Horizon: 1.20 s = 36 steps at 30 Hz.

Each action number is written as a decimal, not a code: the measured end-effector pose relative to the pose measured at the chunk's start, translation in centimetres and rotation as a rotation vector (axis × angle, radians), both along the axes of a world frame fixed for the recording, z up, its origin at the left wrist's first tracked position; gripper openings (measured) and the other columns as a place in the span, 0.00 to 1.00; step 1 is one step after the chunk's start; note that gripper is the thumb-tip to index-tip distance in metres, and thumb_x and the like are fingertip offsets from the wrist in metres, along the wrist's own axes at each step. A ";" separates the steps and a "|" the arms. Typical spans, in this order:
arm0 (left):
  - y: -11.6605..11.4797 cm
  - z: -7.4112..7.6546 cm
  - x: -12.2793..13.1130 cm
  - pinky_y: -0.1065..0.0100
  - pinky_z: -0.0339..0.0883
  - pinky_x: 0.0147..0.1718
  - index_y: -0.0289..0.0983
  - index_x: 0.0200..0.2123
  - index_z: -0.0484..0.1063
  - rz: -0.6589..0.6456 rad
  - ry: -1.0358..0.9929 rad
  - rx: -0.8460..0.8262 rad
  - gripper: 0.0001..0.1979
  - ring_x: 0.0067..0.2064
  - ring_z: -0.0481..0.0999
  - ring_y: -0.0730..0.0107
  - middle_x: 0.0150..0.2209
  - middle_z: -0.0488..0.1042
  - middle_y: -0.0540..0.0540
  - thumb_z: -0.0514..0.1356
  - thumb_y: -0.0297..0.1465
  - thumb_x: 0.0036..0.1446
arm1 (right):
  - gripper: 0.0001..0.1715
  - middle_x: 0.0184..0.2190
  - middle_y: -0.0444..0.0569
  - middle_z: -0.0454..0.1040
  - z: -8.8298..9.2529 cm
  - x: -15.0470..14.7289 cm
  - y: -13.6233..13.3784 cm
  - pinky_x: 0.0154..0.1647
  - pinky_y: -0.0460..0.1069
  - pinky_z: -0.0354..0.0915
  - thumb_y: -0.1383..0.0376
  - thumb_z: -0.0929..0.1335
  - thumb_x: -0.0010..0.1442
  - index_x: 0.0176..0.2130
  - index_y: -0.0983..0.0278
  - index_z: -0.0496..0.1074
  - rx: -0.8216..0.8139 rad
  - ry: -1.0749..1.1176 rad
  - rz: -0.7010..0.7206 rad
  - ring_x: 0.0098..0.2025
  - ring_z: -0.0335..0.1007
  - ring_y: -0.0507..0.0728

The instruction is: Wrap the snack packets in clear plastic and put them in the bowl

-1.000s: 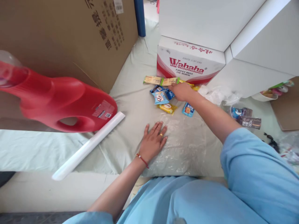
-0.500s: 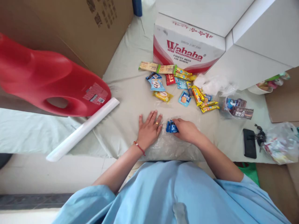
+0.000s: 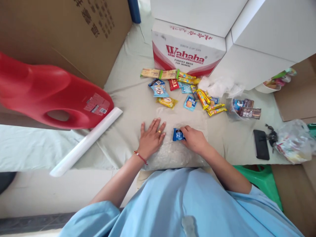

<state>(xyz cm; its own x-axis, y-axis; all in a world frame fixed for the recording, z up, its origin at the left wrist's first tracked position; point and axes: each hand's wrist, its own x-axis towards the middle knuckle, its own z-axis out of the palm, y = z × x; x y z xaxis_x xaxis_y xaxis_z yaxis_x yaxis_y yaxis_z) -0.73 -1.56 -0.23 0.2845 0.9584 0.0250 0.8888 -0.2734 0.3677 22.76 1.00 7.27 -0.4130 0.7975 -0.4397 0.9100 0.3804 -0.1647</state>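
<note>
A clear plastic bag (image 3: pixel 177 148) lies flat on the bench (image 3: pixel 123 98). The left hand (image 3: pixel 150 140) presses open-palmed on its nine o'clock edge. The right hand (image 3: pixel 194 140) pinches one blue snack packet (image 3: pixel 178 135) at the bag. The other snacks (image 3: pixel 187 90) wait at twelve o'clock, unpacked.

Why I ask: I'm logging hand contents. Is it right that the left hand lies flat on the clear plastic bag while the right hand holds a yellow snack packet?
Not quite: the head view shows the packet in the right hand is blue, not yellow. The left hand does lie flat on the clear plastic bag.
</note>
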 end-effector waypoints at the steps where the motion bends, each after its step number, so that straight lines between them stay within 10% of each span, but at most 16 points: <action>1: 0.0 0.0 0.1 0.32 0.31 0.72 0.46 0.73 0.61 0.003 0.004 0.004 0.27 0.76 0.56 0.51 0.76 0.55 0.39 0.45 0.40 0.75 | 0.25 0.56 0.58 0.75 0.0 0.0 0.0 0.43 0.54 0.70 0.62 0.68 0.66 0.61 0.61 0.68 0.005 -0.010 0.001 0.52 0.76 0.67; 11: -0.8 0.8 -1.8 0.36 0.39 0.73 0.42 0.71 0.63 0.021 -0.064 0.078 0.28 0.78 0.50 0.48 0.76 0.56 0.38 0.50 0.37 0.72 | 0.36 0.70 0.59 0.62 0.5 2.6 -1.0 0.48 0.56 0.73 0.60 0.70 0.66 0.69 0.59 0.61 0.058 0.222 -0.033 0.58 0.74 0.66; 19: -5.5 0.9 -6.0 0.43 0.47 0.74 0.43 0.66 0.70 -0.482 -0.233 -0.120 0.27 0.74 0.60 0.52 0.71 0.65 0.39 0.56 0.35 0.63 | 0.19 0.57 0.59 0.75 -2.7 10.9 -8.0 0.60 0.64 0.68 0.54 0.71 0.67 0.54 0.59 0.76 -0.017 0.521 0.108 0.59 0.69 0.66; 25: -4.5 0.4 -5.6 0.49 0.60 0.69 0.44 0.43 0.79 -0.309 -0.333 -0.144 0.15 0.63 0.76 0.61 0.56 0.82 0.42 0.51 0.34 0.72 | 0.16 0.50 0.56 0.80 -5.0 10.7 -9.0 0.54 0.63 0.71 0.60 0.63 0.73 0.44 0.55 0.80 0.066 0.618 -0.089 0.51 0.74 0.63; 31: 0.4 3.2 -4.7 0.59 0.73 0.52 0.40 0.42 0.76 -0.013 -0.515 -0.304 0.21 0.49 0.81 0.58 0.47 0.83 0.41 0.52 0.49 0.69 | 0.19 0.35 0.49 0.79 -1.8 10.8 -3.0 0.45 0.52 0.70 0.53 0.63 0.72 0.43 0.59 0.78 -0.069 0.725 -0.158 0.38 0.75 0.58; 36: 3.6 3.3 -3.1 0.67 0.64 0.31 0.40 0.26 0.67 0.100 -0.459 -0.323 0.25 0.29 0.68 0.68 0.24 0.69 0.51 0.50 0.51 0.67 | 0.18 0.35 0.49 0.78 -2.3 10.3 2.3 0.42 0.50 0.68 0.57 0.63 0.70 0.44 0.64 0.78 -0.031 0.515 -0.268 0.37 0.73 0.57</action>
